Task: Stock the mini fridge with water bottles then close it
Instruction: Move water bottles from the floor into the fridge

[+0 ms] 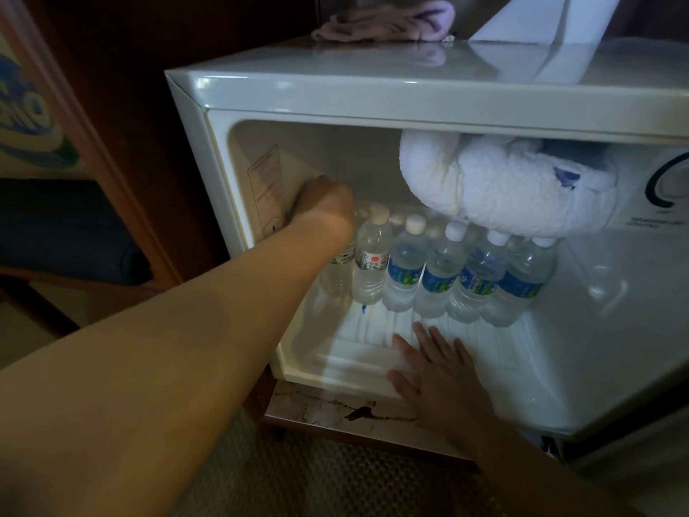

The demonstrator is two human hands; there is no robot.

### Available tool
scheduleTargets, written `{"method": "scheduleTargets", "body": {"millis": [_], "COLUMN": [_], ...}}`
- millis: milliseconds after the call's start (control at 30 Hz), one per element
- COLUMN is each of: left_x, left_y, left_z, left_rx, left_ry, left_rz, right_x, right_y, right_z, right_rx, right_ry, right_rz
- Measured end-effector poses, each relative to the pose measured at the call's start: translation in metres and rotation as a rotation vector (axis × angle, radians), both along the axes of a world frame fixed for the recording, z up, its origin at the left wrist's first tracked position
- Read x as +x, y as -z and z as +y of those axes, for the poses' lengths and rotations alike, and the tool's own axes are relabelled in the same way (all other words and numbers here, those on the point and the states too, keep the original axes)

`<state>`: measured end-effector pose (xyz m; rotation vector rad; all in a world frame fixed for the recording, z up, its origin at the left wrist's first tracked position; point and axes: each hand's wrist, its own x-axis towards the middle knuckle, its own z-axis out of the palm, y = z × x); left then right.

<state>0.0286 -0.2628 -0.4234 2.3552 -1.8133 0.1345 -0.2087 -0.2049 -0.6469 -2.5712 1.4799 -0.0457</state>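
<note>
- Already the water bottles [440,270] stand upright in a front row on the floor of the open mini fridge [335,95], with more white caps showing behind them, so the stocking looks largely done.
- Left hand [326,207] reaches deep into the left rear corner, above the leftmost bottle [337,270]; its fingers curl away from the camera and are hidden, so I cannot tell whether they grip a cap or only nudge a bottle into line.
- Right hand [436,371] lies flat on the fridge floor, fingers spread wide and holding nothing; the front row stands just beyond its fingertips, apart from them.
- What is left, as I judge it: settle that corner bottle, draw both hands out, and swing the door shut. The door itself is not clearly in view.
- Labels: four bottles toward the right carry blue-and-green bands, the two nearest the left hand carry white labels with a red-orange mark. None of the print is sharp enough to read.
- Other writing: a sticker [264,188] on the inner left wall, beside the left hand, is too faint; small lettering under the dial [667,184] at far right is blurred.
- Further out, a frosted lump [503,188] hangs above the right-side caps, and a pink cloth [387,22] sits on the fridge top.
</note>
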Motion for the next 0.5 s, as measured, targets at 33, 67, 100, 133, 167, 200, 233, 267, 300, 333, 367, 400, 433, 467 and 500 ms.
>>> {"method": "scheduleTargets", "body": {"millis": [33,67,100,133,167,200,233,267,300,333,367,400,433,467,500], "left_x": [-0.003,-0.007,-0.011,-0.015,-0.018,-0.019,-0.018,-0.016,-0.012,-0.008,-0.002,0.007,0.017,0.029,0.043], "left_y": [-0.001,-0.002,-0.003,-0.004,-0.002,0.000,0.003,0.007,0.009,0.009,0.009,0.009,0.009,0.009,0.013], "left_z": [0.005,0.011,0.020,0.031,0.043,0.058,0.075,0.095,0.118,0.144,0.171,0.199,0.227,0.256,0.284], "left_rx": [-0.004,-0.004,-0.011,-0.041,-0.092,-0.152,-0.224,-0.307,-0.368,-0.398,-0.388,-0.351,-0.322,-0.302,-0.280], "left_ry": [-0.007,-0.016,-0.014,0.005,0.036,0.074,0.129,0.206,0.295,0.394,0.485,0.557,0.586,0.564,0.500], "left_rz": [-0.017,-0.020,-0.019,-0.017,-0.016,-0.021,-0.018,0.012,0.061,0.110,0.143,0.172,0.196,0.208,0.197], "right_x": [0.000,0.000,0.000,0.000,0.000,0.000,0.001,0.001,0.001,0.001,0.002,0.003,0.006,0.009,0.013], "right_y": [-0.001,-0.001,-0.001,-0.001,-0.002,-0.003,-0.004,-0.006,-0.008,-0.010,-0.011,-0.013,-0.017,-0.021,-0.026], "right_z": [0.001,0.001,0.001,0.001,0.001,0.002,0.002,0.002,0.002,0.002,0.004,0.005,0.007,0.010,0.010], "right_rx": [0.000,0.002,0.000,-0.001,0.002,0.013,0.024,0.033,0.037,0.038,0.031,0.027,0.031,0.046,0.066], "right_ry": [-0.001,-0.002,-0.004,-0.005,-0.006,-0.007,-0.008,-0.010,-0.012,-0.014,-0.012,-0.004,0.006,0.015,0.013], "right_rz": [0.001,0.005,0.010,0.018,0.030,0.043,0.053,0.063,0.076,0.091,0.105,0.118,0.130,0.146,0.189]}}
